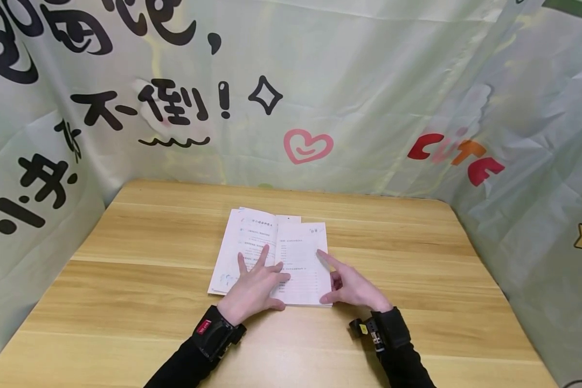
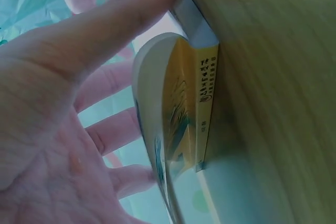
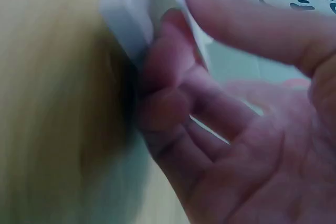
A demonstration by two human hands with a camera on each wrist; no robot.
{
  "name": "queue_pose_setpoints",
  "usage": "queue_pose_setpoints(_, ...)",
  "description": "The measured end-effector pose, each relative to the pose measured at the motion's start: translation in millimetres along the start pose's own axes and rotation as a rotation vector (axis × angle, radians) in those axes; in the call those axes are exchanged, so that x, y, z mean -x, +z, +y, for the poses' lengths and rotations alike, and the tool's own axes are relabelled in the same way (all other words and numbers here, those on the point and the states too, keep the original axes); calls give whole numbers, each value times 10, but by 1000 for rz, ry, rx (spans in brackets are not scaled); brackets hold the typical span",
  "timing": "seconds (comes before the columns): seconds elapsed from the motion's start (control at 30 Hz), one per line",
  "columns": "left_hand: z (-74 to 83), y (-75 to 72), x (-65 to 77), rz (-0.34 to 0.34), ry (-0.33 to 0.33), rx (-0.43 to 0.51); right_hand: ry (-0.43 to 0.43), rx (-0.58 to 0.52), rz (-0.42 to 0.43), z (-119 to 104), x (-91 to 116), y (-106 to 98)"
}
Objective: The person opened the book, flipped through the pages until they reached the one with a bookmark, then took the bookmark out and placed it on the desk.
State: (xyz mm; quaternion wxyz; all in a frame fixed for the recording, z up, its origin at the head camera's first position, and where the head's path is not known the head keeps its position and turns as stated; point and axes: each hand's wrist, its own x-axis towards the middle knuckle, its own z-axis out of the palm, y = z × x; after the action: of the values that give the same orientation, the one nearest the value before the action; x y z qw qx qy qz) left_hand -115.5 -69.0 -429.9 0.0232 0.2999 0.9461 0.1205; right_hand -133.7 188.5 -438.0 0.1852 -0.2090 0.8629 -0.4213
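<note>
White paper bk (image 1: 300, 253) w/ flat yellow spine (image 2: 206, 114), both hands (image 1: 254, 285) (image 1: 353, 286) on pgs (image 1: 257, 229)

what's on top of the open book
The left hand rests on the open book; the right hand holds its right edge. Whatever is printed under the left hand is covered.

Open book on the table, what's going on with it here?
A person's left hand rests with fingers spread across the middle of the open book, which lies on the wooden table. The right hand pinches the outer edge of the right-hand page; how many sheets it holds isn't clear.
</note>
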Motion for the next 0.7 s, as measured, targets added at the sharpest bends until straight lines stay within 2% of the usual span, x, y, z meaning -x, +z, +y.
queue_pose_setpoints(0.13,-3,-2,-1,-3,0,-3,-19,101,-30,0,19,-26)
queue_pose_setpoints(0.7,-28,-36,9,-6,1,39,-72,263,-23,-10,27,-47)
